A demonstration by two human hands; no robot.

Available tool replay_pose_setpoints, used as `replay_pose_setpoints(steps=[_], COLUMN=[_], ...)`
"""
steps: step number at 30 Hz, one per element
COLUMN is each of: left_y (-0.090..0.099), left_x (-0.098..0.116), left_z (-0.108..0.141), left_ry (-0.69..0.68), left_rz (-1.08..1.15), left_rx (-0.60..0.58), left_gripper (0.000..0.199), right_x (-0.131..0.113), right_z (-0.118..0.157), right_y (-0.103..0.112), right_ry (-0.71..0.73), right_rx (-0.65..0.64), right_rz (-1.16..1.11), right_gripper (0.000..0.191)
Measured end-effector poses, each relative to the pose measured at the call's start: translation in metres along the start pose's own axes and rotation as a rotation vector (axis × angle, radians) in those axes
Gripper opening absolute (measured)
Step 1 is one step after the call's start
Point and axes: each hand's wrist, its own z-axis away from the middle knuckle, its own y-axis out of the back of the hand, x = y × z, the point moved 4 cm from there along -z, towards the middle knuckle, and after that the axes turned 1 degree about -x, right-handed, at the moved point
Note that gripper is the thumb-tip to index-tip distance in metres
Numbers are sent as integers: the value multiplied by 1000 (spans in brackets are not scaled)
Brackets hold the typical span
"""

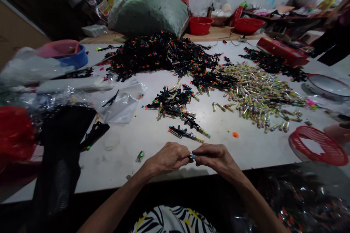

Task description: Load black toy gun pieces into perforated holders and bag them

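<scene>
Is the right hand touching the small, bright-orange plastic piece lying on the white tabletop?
Apart: the head view shows a strip of white tabletop between the right hand and the small, bright-orange plastic piece beyond it.

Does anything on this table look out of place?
Two strays, perhaps: an orange piece beyond the right hand, and a small green-spotted item left of the left hand. Both look odd lying apart from the heap of black pieces.

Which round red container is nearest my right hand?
The slotted red basket, to the right of your right hand by the near edge of the table; the two red basins stand farther off, at the back.
</scene>
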Motion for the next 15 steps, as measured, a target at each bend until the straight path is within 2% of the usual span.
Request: replay_pose_setpoints(steps=[6, 8, 11, 15], left_y=[-2, -2, -3, -15], left_x=[3, 3, 3, 1], left_z=[1, 3, 5, 5], left_ry=[5, -19, -70, -94], left_rz=[-36, -34, -37, -108], left_rx=[-4, -12, -37, -80], left_gripper=[21, 20, 20, 18], right_x=[-1, -5, -11, 7], right_z=[2, 4, 9, 15], right_y=[0, -3, -10, -11], right_ry=[-55, -8, 136, 226], right_rx=[-47, -51, -84, -175], right_rz=[98, 194, 445, 714], right_gripper=[30, 29, 26, 26])
